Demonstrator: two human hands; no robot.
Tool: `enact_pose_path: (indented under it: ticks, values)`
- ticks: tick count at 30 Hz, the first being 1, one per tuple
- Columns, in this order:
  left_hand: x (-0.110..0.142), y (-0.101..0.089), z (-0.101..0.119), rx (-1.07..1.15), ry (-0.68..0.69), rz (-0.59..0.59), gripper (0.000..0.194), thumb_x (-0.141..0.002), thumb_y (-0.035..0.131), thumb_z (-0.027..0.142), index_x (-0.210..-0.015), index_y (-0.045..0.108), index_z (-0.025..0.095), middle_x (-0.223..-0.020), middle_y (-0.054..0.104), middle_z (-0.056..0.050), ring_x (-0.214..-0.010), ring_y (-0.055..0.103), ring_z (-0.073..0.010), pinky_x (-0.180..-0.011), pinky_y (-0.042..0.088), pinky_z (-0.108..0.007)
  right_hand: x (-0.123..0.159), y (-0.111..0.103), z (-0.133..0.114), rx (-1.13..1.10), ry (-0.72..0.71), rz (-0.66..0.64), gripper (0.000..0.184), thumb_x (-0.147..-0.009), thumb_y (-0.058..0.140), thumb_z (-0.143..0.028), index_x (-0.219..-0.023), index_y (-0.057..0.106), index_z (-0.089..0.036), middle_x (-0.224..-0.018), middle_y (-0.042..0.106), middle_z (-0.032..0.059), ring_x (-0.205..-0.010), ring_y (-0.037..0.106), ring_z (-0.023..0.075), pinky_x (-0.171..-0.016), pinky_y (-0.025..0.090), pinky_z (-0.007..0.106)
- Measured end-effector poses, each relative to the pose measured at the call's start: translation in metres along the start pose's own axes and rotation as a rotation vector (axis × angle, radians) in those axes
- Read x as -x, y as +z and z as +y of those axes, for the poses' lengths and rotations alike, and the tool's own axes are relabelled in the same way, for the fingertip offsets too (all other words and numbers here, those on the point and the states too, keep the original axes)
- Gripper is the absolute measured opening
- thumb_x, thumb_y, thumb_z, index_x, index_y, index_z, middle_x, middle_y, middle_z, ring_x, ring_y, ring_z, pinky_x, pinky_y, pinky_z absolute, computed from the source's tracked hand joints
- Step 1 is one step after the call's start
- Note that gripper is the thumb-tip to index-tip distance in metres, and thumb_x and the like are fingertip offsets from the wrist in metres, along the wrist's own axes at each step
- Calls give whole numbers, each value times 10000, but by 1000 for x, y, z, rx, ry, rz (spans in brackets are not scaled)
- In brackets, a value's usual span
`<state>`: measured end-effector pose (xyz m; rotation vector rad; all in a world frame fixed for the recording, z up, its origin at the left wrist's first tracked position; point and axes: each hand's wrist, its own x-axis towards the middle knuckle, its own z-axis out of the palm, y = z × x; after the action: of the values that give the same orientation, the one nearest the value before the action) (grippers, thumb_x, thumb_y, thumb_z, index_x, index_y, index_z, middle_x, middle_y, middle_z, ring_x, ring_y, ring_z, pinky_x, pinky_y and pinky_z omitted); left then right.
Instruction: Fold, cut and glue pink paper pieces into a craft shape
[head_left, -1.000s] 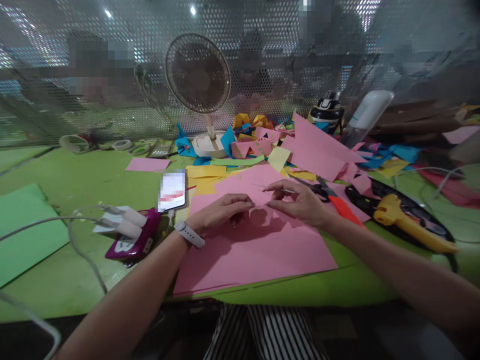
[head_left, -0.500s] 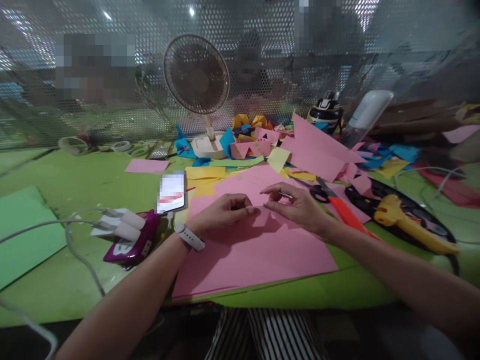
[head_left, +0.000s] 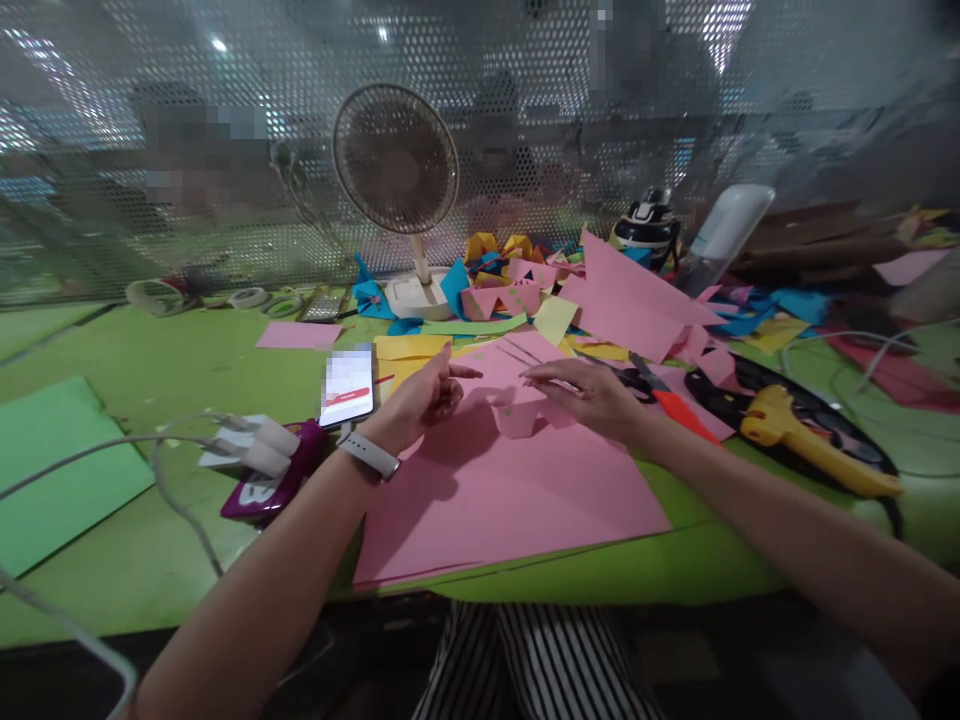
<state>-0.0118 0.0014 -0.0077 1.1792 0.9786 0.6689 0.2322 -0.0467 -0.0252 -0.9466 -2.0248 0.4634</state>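
Note:
My left hand is over the left part of the pink paper sheets, fingers apart, some curled, with nothing visible in them. A small folded pink paper piece with green dots stands on the sheets between my hands. To its right, my right hand is closed on thin tweezers, whose two prongs stick out to the left beyond the fingers. The right fingertips are close above the folded piece; whether they touch it I cannot tell.
A phone and a purple power strip with white plugs lie left. Scissors, an orange-handled cutter and a yellow glue gun on a black tray lie right. Behind stand a fan and folded paper scraps.
My left hand has let go of the small pink piece and moved left and up, fingers spreading. The tweezers' prongs now show to the left of my right hand.

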Motion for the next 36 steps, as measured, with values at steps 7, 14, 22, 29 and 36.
enact_pose_path:
  ticks: [7,14,22,29,36]
  values:
    - [3,1,7,281,-145,-15,463,-892,380,523,-1006,572,117,-762,649,-82,-650,616,-140,-594,485,-240,2,-39,12,295,33,-110,262,-773,557,-206,-1000,683,-237,-980,681,53,-910,610,219,-825,471,372]
    - [7,3,9,396,-67,-124,418,-926,358,435,-1083,528,87,-1056,645,-191,-967,629,-216,-868,485,-336,4,-36,36,376,112,-245,265,-710,509,-112,-839,713,-220,-958,679,45,-888,617,207,-815,482,353]
    - [9,8,10,455,29,-210,389,-869,400,183,-1235,436,55,-1186,581,-207,-1091,571,-242,-974,411,-396,-1,-44,21,367,3,68,279,-761,464,-111,-890,690,-211,-1049,643,65,-980,598,207,-857,463,363]
    - [16,12,14,412,58,-187,527,-737,388,-1,-1260,422,63,-1184,589,-173,-1079,575,-211,-948,423,-362,18,-101,-33,597,115,-53,259,-810,479,-244,-1001,655,-253,-1023,665,52,-928,618,239,-791,471,370]
    - [7,8,6,103,-25,-19,291,-791,513,267,-1020,607,114,-547,473,36,-404,383,-56,-364,258,-172,148,-185,21,967,586,-266,406,-654,644,-410,-999,666,-198,-1087,626,226,-949,607,348,-807,431,437]
